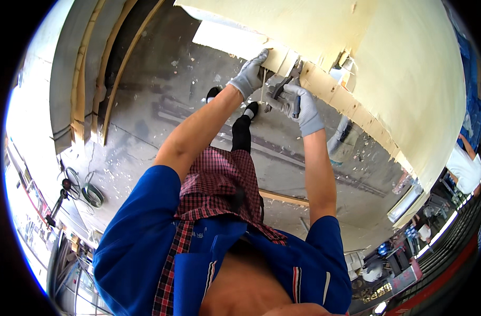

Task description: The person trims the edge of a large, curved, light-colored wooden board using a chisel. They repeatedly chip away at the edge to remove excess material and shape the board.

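My left hand point(248, 78), in a grey work glove, grips the edge of a pale wood strip point(275, 60) along the near side of a large cream-coloured panel point(409, 68). In my right hand point(303, 108), also gloved, is a pair of pliers point(280, 88) with dark handles. Their jaws reach up to the wood edge just right of my left hand. Splintered, torn wood point(338, 97) runs along the panel's edge to the right. Whether the jaws bite on anything is too small to tell.
Long curved boards point(116, 68) stand at the left. A coiled hose or cable point(92, 196) lies on the grey floor point(140, 142), which is strewn with chips. A wooden batten point(283, 198) lies near my legs. Another person point(465, 168) in white is at the far right.
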Available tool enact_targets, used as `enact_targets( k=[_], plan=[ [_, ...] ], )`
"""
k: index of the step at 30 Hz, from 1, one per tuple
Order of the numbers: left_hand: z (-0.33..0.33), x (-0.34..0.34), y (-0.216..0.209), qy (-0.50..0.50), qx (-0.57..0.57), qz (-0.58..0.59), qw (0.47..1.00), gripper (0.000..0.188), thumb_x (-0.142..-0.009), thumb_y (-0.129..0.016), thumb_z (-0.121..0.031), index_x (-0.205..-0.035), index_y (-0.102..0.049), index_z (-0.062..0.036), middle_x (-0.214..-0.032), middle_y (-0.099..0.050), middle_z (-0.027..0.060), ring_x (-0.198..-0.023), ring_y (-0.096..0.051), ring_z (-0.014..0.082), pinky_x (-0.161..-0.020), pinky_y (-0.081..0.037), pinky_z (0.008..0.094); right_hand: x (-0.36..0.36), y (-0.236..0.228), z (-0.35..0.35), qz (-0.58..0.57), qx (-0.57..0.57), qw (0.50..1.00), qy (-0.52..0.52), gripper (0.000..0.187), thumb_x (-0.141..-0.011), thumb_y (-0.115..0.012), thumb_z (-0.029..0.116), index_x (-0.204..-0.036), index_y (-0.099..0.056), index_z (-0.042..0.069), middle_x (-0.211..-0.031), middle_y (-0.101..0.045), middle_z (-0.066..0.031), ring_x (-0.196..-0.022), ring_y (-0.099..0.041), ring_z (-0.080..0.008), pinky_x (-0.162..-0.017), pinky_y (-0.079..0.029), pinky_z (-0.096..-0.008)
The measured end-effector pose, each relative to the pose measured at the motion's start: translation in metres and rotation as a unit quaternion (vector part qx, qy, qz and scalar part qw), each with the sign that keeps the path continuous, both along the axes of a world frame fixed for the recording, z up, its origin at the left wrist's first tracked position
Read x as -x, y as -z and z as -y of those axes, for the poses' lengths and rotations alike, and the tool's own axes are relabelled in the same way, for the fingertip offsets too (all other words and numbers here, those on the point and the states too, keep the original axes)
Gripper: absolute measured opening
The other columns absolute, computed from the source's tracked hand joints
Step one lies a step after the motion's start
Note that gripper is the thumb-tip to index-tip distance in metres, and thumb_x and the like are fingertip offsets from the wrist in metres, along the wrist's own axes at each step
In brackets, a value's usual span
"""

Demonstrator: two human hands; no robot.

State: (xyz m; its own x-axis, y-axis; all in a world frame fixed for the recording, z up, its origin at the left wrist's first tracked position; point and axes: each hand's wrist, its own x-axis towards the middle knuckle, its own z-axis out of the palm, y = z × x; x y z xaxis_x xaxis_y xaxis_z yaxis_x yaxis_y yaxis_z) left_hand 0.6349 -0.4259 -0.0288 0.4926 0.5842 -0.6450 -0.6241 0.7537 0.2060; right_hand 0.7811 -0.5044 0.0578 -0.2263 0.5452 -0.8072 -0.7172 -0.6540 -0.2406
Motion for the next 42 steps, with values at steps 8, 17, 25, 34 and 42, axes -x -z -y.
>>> enact_targets(
  k=[8,17,25,34,42],
  plan=[
    [-0.002,0.002,-0.009,-0.032,0.025,0.007,0.999,0.031,-0.094,-0.058,-0.026,-0.12,-0.057,-0.0082,-0.112,-0.064,0.0065,-0.101,-0.063,0.0212,-0.088,-0.055,0.0365,-0.001,-0.019,0.013,-0.073,-0.012,0.997,0.022,0.04,-0.093,-0.044,0.011,-0.127,-0.045,-0.009,-0.119,-0.057,-0.0257,-0.106,-0.06,-0.0409,-0.091,-0.055,-0.0487],
    [0.004,-0.003,0.0,-0.06,-0.008,-0.015,0.998,0.032,-0.094,-0.06,-0.022,-0.12,-0.057,-0.0052,-0.113,-0.064,0.006,-0.102,-0.064,0.02,-0.089,-0.054,0.0331,-0.007,0.019,-0.011,-0.04,-0.031,0.998,0.04,0.032,-0.096,-0.047,0.018,-0.113,-0.053,-0.008,-0.105,-0.063,-0.0223,-0.096,-0.064,-0.0344,-0.069,-0.059,-0.0348],
    [0.004,-0.003,0.007,-0.062,-0.005,-0.019,0.998,0.031,-0.093,-0.061,-0.023,-0.119,-0.058,-0.0061,-0.11,-0.065,0.004,-0.098,-0.064,0.0186,-0.086,-0.055,0.0345,-0.014,0.001,-0.001,-0.321,-0.069,0.935,0.136,0.023,-0.095,-0.054,0.024,-0.108,-0.053,0.005,-0.087,-0.049,-0.0006,-0.076,-0.049,-0.0109,-0.054,-0.036,-0.0234],
    [0.002,-0.001,0.001,-0.048,0.007,-0.062,0.997,0.032,-0.096,-0.056,-0.024,-0.122,-0.058,-0.0064,-0.116,-0.063,0.0026,-0.105,-0.062,0.0186,-0.09,-0.054,0.0371,0.028,-0.032,0.12,-0.307,-0.098,0.937,0.135,0.029,-0.095,-0.05,0.02,-0.119,-0.051,0.003,-0.086,-0.056,-0.0056,-0.074,-0.056,-0.0131,-0.051,-0.038,-0.0212],
    [0.0,0.001,-0.003,-0.025,0.002,-0.001,1.0,0.029,-0.097,-0.053,-0.022,-0.123,-0.054,-0.0076,-0.121,-0.06,0.0047,-0.11,-0.06,0.0217,-0.098,-0.049,0.0396,0.019,0.006,0.111,0.148,0.02,0.988,-0.049,0.031,-0.089,-0.056,0.008,-0.119,-0.049,-0.001,-0.114,-0.06,-0.0156,-0.094,-0.064,-0.0216,-0.075,-0.059,-0.0332]
  ],
)
